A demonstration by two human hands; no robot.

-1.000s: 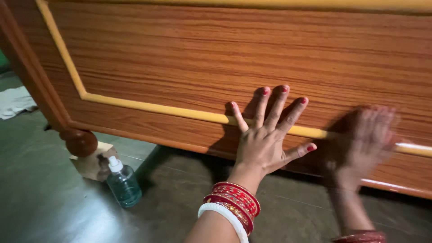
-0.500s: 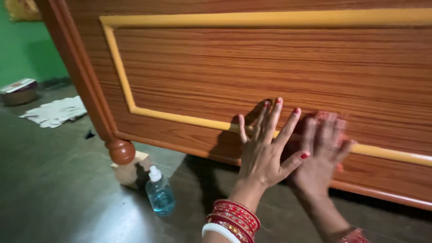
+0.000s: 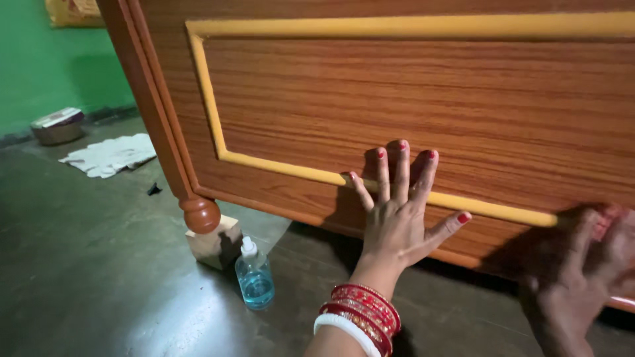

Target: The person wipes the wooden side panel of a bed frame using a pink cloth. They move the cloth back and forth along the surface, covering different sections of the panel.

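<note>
My left hand (image 3: 397, 218) lies flat on a wood-grain furniture panel (image 3: 410, 92), fingers spread, fingertips across the yellow trim strip (image 3: 278, 168). Red and white bangles (image 3: 360, 311) sit on that wrist. My right hand (image 3: 582, 271) is blurred at the lower right, pressed against the panel's bottom edge near the end of the trim. Its fingers look spread and I see nothing in it.
A round turned foot (image 3: 201, 213) of the furniture rests on a small wooden block (image 3: 213, 246). A clear pump bottle of blue liquid (image 3: 254, 277) stands on the dark floor beside it. A white cloth (image 3: 109, 155) and a round container (image 3: 58, 125) lie near the green wall (image 3: 53, 66).
My right hand has slid from beside my left hand out to the right and lower on the panel. My left hand stays flat in place. The view has shifted left.
</note>
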